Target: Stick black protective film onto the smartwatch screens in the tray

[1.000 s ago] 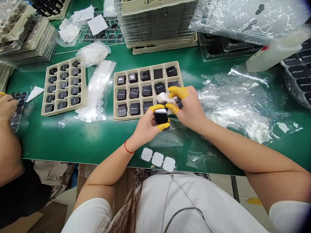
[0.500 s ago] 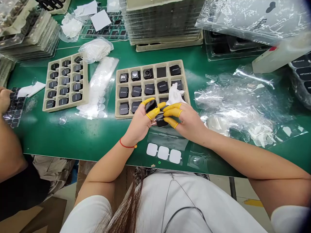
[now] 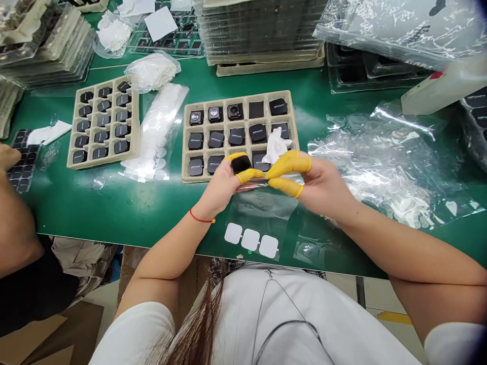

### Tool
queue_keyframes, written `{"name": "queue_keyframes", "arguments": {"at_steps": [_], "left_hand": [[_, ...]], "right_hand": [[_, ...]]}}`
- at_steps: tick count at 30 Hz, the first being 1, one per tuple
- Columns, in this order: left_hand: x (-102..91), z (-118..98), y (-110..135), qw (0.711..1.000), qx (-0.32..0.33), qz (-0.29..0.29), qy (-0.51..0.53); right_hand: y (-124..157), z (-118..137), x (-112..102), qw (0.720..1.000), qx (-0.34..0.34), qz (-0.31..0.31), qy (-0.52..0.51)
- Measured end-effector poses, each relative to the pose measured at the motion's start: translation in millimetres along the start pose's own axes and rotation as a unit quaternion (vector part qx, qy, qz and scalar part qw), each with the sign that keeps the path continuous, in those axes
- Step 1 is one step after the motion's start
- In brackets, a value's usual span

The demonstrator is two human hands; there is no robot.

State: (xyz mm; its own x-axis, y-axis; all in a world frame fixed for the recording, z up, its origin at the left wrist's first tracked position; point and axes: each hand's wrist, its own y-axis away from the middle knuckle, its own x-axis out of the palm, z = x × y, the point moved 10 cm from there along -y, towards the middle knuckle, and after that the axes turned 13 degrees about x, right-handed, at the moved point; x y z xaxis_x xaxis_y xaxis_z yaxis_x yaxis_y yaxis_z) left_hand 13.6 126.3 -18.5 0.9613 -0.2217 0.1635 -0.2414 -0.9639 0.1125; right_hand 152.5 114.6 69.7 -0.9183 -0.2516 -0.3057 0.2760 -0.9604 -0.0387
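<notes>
1. Beige moulded pulp tray [image 3: 236, 95]: three top-row cells show bare black smartwatch bodies [image 3: 215, 113]. Most other cells hold black rounded-square pieces with white lettering, so most look left to do.
2. Left hand [image 3: 222, 186], with yellow rubber finger cots [image 3: 238, 157], pinches a small black square piece [image 3: 241, 163] between thumb and forefinger, over the tray's near row. Flat face up; nearly square, so no clear long axis.
3. Right hand [image 3: 323, 182], yellow-cotted, closes on a strip of clear plastic film [image 3: 251, 185] running sideways between the hands. Whether the left hand also grips it: cannot tell.
4. Crumpled white cloth [image 3: 276, 146] lies on the tray, just beyond the right hand.
</notes>
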Motion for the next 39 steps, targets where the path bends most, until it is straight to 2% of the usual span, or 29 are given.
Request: {"name": "queue_keyframes", "arguments": {"at_steps": [3,5,8,15,26,31,34,37,39], "left_hand": [[11.4,-12.3,1.5,0.993,0.09,0.029,-0.074],[23.6,-14.1,6.4,0.987,0.116,0.065,-0.087],[33.1,-11.8,12.9,0.984,0.118,0.094,-0.09],[34.8,-9.8,16.6,0.986,0.104,0.093,-0.091],[34.2,-10.9,16.7,0.985,0.115,0.089,-0.097],[34.7,-13.8,17.2,0.983,0.119,0.092,-0.107],[33.7,-13.5,16.8,0.983,0.117,0.089,-0.107],[32.7,-10.6,15.9,0.985,0.118,0.086,-0.096],[35.2,-11.5,16.1,0.982,0.135,0.094,-0.089]], "right_hand": [[-6.5,-22.1,-13.7,0.987,0.13,-0.019,-0.093],[-8.8,-34.5,-10.7,0.976,0.177,-0.003,-0.13],[-9.3,-44.8,0.0,0.967,0.207,0.024,-0.147],[-6.2,-48.3,10.6,0.962,0.233,0.034,-0.14],[-6.4,-47.1,11.3,0.968,0.218,0.032,-0.123],[-7.0,-43.5,7.4,0.979,0.191,0.023,-0.072],[-7.1,-32.2,-1.4,0.992,0.119,-0.022,0.045],[-1.9,-11.9,-3.4,0.979,0.008,-0.087,0.185],[-0.6,-8.3,8.0,0.976,-0.014,-0.061,0.208]]}}
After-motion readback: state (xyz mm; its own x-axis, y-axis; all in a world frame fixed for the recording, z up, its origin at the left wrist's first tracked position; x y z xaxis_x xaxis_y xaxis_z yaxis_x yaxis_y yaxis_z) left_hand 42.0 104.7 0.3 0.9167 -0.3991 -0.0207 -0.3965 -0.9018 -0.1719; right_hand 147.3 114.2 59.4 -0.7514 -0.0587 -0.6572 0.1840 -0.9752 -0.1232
